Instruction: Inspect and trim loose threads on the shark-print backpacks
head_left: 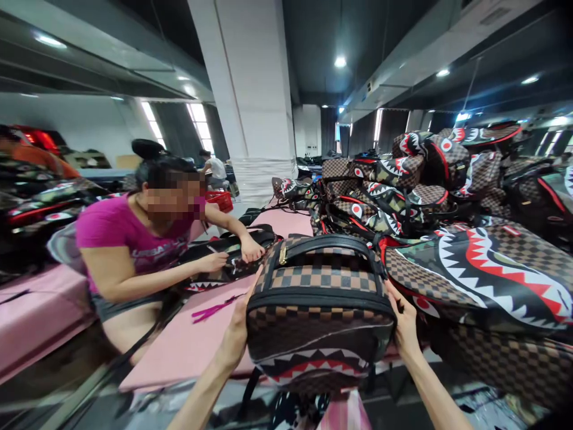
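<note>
While the left hand presses on one side of the backpack and the right hand presses on the other, the bag sits right between the 2 hands. Each hand is clamped on its side of the bag. The thumbs show at the front, but the other fingers are hidden behind it. Both hands are touching the bag, so neither one is nearer.

The backpack stands up on the near edge of the pink table, with its top tipped away from the person. Its long side runs up and down. It is brown and tan like a checkerboard, with black trim and a black handle on top. A shark mouth with white teeth and a red lip is printed low on the front.

Just to the right is a big pile of bags with the same shark look. To the left, a co-worker in a pink shirt leans over another bag with both hands on it. A thin purple strip lies on the table near the left hand.
</note>
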The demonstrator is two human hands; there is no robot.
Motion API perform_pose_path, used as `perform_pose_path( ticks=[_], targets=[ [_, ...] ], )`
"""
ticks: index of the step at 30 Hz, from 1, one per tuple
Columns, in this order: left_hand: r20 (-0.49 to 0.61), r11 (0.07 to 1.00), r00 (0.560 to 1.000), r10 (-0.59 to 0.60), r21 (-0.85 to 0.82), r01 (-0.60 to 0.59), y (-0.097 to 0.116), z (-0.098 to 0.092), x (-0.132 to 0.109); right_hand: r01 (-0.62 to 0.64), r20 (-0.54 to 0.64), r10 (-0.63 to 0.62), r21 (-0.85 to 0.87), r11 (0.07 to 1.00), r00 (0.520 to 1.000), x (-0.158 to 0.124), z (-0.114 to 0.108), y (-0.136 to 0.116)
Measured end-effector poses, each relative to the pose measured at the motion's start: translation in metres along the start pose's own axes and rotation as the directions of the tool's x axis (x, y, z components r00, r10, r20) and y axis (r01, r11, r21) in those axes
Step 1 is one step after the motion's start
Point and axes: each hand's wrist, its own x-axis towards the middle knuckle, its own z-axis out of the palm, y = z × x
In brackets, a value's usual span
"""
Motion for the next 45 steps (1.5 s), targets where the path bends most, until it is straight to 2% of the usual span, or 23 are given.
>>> perform_pose_path(
  ticks=[2, 6, 9, 12, 15, 18, 22, 24, 27, 29, 32, 34, 36, 37, 38, 39, 40, 41, 43, 44, 45],
  targets=[
    [0.024, 1.000, 1.000, 0.012, -0.007, -0.012, 0.001, 0.000, 0.000, 0.005, 0.014, -0.005, -0.010, 1.000, 1.000, 0.001, -0.003, -0.003],
    [-0.017, 0.999, 1.000, -0.006, 0.040, 0.006, 0.000, 0.001, 0.000, 0.044, 0.057, -0.042, -0.036, 0.998, 0.997, 0.000, -0.006, -0.015],
    [-0.014, 0.991, 0.999, 0.042, 0.127, -0.040, 0.005, 0.001, -0.001, 0.105, 0.092, -0.099, -0.062, 0.992, 0.991, -0.002, -0.010, -0.031],
    [0.023, 0.951, 0.989, 0.144, 0.274, -0.145, 0.026, 0.002, 0.001, 0.194, 0.100, -0.186, -0.083, 0.977, 0.977, -0.001, -0.013, -0.052],
    [0.096, 0.890, 0.962, 0.255, 0.365, -0.272, 0.058, 0.013, 0.007, 0.235, 0.179, -0.211, -0.125, 0.964, 0.961, 0.007, -0.010, -0.074],
    [0.233, 0.814, 0.931, 0.281, 0.455, -0.360, 0.086, 0.032, 0.015, 0.264, 0.301, -0.203, -0.175, 0.949, 0.932, 0.016, -0.006, -0.088],
    [0.321, 0.750, 0.894, 0.312, 0.494, -0.439, 0.101, 0.050, 0.024, 0.308, 0.354, -0.227, -0.192, 0.932, 0.907, 0.021, -0.006, -0.090],
    [0.330, 0.761, 0.896, 0.298, 0.484, -0.432, 0.103, 0.052, 0.026, 0.321, 0.348, -0.240, -0.195, 0.927, 0.906, 0.021, -0.008, -0.087],
    [0.354, 0.830, 0.907, 0.229, 0.416, -0.372, 0.097, 0.047, 0.030, 0.332, 0.321, -0.252, -0.225, 0.916, 0.913, 0.021, -0.010, -0.082],
    [0.347, 0.888, 0.917, 0.198, 0.333, -0.318, 0.087, 0.035, 0.035, 0.320, 0.295, -0.241, -0.259, 0.912, 0.925, 0.024, -0.010, -0.079],
    [0.278, 0.950, 0.953, 0.117, 0.248, -0.189, 0.075, 0.014, 0.047, 0.274, 0.242, -0.203, -0.313, 0.909, 0.949, 0.033, -0.011, -0.074],
    [0.208, 0.963, 0.974, 0.093, 0.228, -0.140, 0.080, 0.010, 0.053, 0.238, 0.236, -0.165, -0.326, 0.915, 0.958, 0.038, -0.012, -0.069],
    [0.180, 0.942, 0.967, 0.182, 0.249, -0.224, 0.098, 0.021, 0.054, 0.205, 0.244, -0.127, -0.328, 0.922, 0.961, 0.042, -0.013, -0.065],
    [0.223, 0.907, 0.940, 0.257, 0.280, -0.314, 0.111, 0.034, 0.052, 0.191, 0.243, -0.114, -0.323, 0.927, 0.963, 0.043, -0.013, -0.063],
    [0.316, 0.856, 0.895, 0.315, 0.312, -0.412, 0.124, 0.049, 0.050, 0.178, 0.237, -0.104, -0.316, 0.932, 0.966, 0.043, -0.012, -0.061],
    [0.479, 0.813, 0.824, 0.304, 0.320, -0.486, 0.138, 0.066, 0.047, 0.163, 0.226, -0.095, -0.306, 0.938, 0.969, 0.044, -0.012, -0.060],
    [0.645, 0.778, 0.725, 0.242, 0.317, -0.542, 0.149, 0.083, 0.045, 0.148, 0.214, -0.085, -0.295, 0.944, 0.973, 0.044, -0.011, -0.060],
    [0.744, 0.751, 0.648, 0.161, 0.334, -0.570, 0.159, 0.099, 0.042, 0.134, 0.204, -0.076, -0.287, 0.949, 0.976, 0.044, -0.009, -0.062],
    [0.835, 0.751, 0.549, -0.016, 0.373, -0.545, 0.171, 0.124, 0.041, 0.117, 0.180, -0.065, -0.294, 0.949, 0.982, 0.045, -0.005, -0.068],
    [0.837, 0.776, 0.542, -0.078, 0.393, -0.494, 0.173, 0.131, 0.043, 0.111, 0.156, -0.064, -0.312, 0.944, 0.986, 0.046, -0.003, -0.072],
    [0.815, 0.809, 0.568, -0.117, 0.410, -0.422, 0.175, 0.135, 0.045, 0.105, 0.128, -0.066, -0.327, 0.939, 0.990, 0.047, -0.001, -0.077]
  ],
)
